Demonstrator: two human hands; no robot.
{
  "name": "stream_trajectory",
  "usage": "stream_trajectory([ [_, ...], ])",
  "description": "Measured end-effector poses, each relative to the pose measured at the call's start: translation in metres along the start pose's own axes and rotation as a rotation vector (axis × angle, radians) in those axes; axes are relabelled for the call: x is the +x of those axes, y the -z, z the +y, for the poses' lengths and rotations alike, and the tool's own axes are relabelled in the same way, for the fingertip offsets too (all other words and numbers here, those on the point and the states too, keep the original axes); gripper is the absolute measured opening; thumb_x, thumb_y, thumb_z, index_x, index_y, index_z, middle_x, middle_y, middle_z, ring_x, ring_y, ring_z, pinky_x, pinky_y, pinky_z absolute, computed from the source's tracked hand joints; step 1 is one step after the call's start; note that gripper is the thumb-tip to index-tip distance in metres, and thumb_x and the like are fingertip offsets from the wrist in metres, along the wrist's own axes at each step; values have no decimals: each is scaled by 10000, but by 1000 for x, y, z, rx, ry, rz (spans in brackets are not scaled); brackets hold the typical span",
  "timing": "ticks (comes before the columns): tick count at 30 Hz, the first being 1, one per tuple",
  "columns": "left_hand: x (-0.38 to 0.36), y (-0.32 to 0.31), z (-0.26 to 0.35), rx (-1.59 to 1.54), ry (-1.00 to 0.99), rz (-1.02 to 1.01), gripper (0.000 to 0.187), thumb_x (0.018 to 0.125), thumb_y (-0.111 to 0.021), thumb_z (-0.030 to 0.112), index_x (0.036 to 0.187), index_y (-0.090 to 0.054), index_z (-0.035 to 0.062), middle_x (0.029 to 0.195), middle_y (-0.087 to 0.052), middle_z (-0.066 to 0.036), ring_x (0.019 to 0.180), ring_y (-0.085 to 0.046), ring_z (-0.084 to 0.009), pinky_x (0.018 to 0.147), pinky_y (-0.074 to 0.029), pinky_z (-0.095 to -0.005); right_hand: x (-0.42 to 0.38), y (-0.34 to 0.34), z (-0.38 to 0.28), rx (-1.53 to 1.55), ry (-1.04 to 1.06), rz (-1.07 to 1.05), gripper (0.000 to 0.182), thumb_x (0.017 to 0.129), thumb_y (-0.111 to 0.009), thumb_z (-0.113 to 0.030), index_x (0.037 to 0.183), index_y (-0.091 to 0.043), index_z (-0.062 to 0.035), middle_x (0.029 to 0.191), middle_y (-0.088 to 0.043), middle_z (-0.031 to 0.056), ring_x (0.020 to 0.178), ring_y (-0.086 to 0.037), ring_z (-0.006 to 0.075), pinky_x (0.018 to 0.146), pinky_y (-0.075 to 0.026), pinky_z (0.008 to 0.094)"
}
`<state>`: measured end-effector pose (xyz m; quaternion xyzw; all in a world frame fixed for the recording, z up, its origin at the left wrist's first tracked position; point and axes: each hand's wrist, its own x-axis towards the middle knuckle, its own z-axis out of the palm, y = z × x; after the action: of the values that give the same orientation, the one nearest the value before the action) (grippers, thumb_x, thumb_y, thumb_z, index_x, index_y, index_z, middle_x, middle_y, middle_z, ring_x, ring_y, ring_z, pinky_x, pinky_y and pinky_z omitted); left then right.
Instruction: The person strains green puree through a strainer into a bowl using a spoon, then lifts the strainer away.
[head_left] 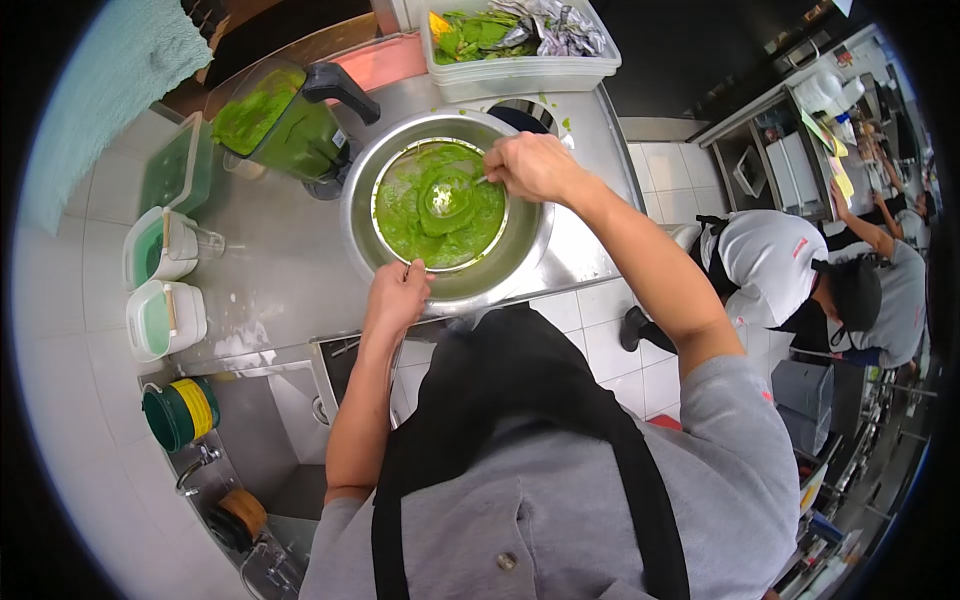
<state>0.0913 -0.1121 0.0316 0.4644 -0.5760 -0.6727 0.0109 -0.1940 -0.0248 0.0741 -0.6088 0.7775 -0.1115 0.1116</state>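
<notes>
A steel mixing bowl [531, 232] stands on the counter with a round strainer [376, 205] inside it. Thick green puree [410, 235] fills the strainer. My right hand [535, 166] is closed around the handle of a ladle, whose round bowl [445, 200] sits in the puree, coated in green. At the near side of the bowl, my left hand [400, 293] pinches the strainer's handle; most of that handle is hidden by my fingers. Just left of the bowl is a blender jug [295, 125] smeared with green, its black handle pointing right.
Behind the bowl, a clear plastic tub [520, 70] holds leaves and crumpled foil-like scraps. White containers [165, 320] line the counter's left edge. A sink [290, 410] lies at the near left. A co-worker [765, 265] bends down on the right.
</notes>
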Motion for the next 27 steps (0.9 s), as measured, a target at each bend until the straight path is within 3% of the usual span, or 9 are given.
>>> stream_trajectory([
  [6, 7, 5, -14, -19, 38, -72, 347, 1084, -529, 271, 930, -617, -27, 588, -471, 19, 417, -360, -57, 370, -254, -262, 1, 48, -11, -176, 107, 86, 150, 833, -681, -149, 942, -780, -181, 931, -744, 69, 890, -724, 307, 726, -565, 462],
  [9, 8, 3, -12, 28, 28, -50, 346, 1090, -526, 275, 943, -620, -23, 581, -451, 29, 406, -346, -60, 361, -242, -259, 8, 38, -8, -66, 21, 125, 162, 814, -706, -188, 951, -791, -181, 940, -767, 103, 903, -741, 317, 752, -583, 469],
  [12, 12, 11, -14, -16, 5, -22, 343, 1091, -522, 296, 936, -611, 3, 572, -424, 39, 387, -325, -65, 347, -223, -261, 10, 2, -6, -73, -185, -101, 249, 813, -734, -279, 1053, -782, -232, 1012, -766, 83, 969, -737, 300, 781, -578, 465],
  [15, 20, 17, -18, 53, -10, -20, 342, 1097, -507, 308, 906, -586, 34, 569, -421, 35, 381, -311, -71, 342, -214, -259, -5, 5, -17, -69, -119, -46, 181, 770, -736, -194, 915, -790, -101, 936, -769, 143, 903, -753, 328, 715, -596, 469],
  [19, 29, 14, -20, 76, -16, -37, 357, 1102, -505, 329, 916, -576, 32, 570, -420, 23, 379, -308, -73, 340, -209, -255, -11, 24, -29, -140, -2, 182, 148, 752, -709, -209, 846, -784, -124, 846, -766, 122, 816, -754, 324, 682, -587, 461],
  [25, 30, 19, -12, 74, -42, -53, 359, 1102, -516, 331, 943, -577, 14, 581, -433, 15, 379, -320, -76, 340, -216, -255, -7, -6, -20, -18, 40, 107, 136, 753, -702, -207, 841, -782, -139, 858, -767, 110, 815, -749, 328, 678, -582, 469],
  [27, 31, 19, -12, 77, -51, -68, 356, 1102, -515, 326, 947, -578, 11, 584, -439, 14, 381, -324, -77, 341, -218, -253, -2, 1, -11, -159, 47, 157, 154, 739, -707, -206, 844, -783, -123, 857, -765, 121, 814, -747, 333, 671, -581, 474],
])
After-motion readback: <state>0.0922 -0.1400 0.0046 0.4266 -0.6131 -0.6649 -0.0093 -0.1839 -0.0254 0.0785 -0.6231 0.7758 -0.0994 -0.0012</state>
